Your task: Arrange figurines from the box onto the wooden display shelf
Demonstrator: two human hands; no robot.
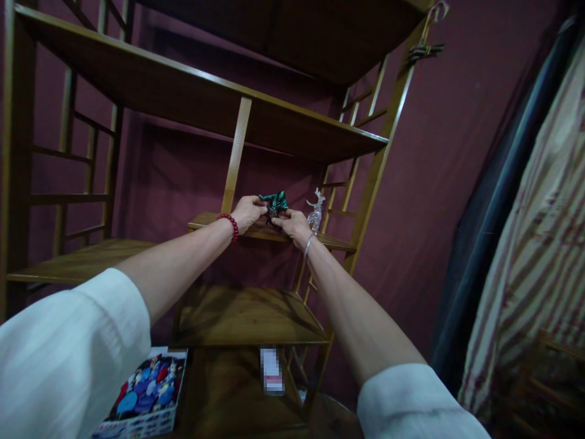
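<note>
Head view: the left hand (248, 214) and right hand (296, 226) both grip a shiny green ornament (276, 200) at the small shelf (202, 220); a clear antlered figurine (315, 213) stands just beside the right hand.

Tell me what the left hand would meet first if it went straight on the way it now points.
The left hand would meet the shiny green object first, which it appears to touch; beyond that, probably the right hand, though depth is unclear.
</note>
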